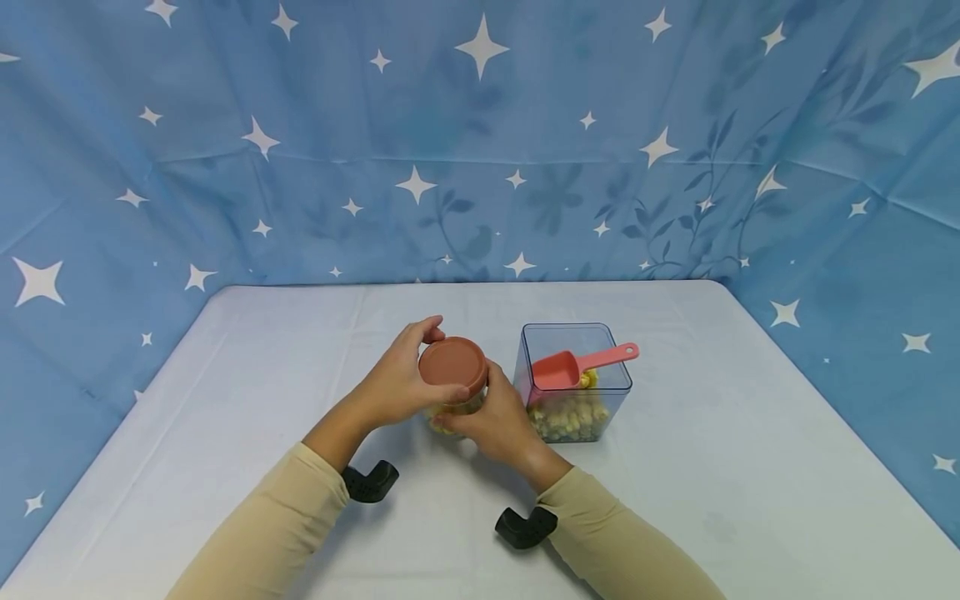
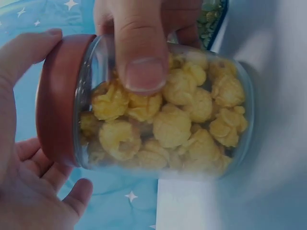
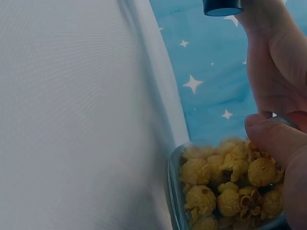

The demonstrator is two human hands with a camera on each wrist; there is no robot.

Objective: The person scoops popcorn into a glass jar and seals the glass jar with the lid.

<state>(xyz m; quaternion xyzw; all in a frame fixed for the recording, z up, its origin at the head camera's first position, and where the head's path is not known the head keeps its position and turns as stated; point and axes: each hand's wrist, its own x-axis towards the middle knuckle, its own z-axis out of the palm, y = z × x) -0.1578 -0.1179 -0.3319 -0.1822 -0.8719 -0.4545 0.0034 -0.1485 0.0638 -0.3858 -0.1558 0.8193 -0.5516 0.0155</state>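
A clear jar [image 2: 172,120] of yellow popcorn with a reddish-brown lid [image 1: 452,363] stands on the table between both hands. My left hand [image 1: 401,379] grips the lid, thumb across its near side and fingers around the far left. My right hand [image 1: 504,417] holds the jar's body from the right, its thumb [image 2: 144,72] pressed over the glass in the left wrist view. Popcorn [image 3: 228,184] shows through the jar in the right wrist view. The lid sits on the jar's mouth.
Just right of the hands is a clear square container [image 1: 615,408] partly filled with popcorn. A pink scoop [image 1: 558,371] rests in it, its handle jutting over the right rim. A white cloth [image 1: 720,467] covers the table; a blue starry curtain [image 1: 480,125] hangs behind.
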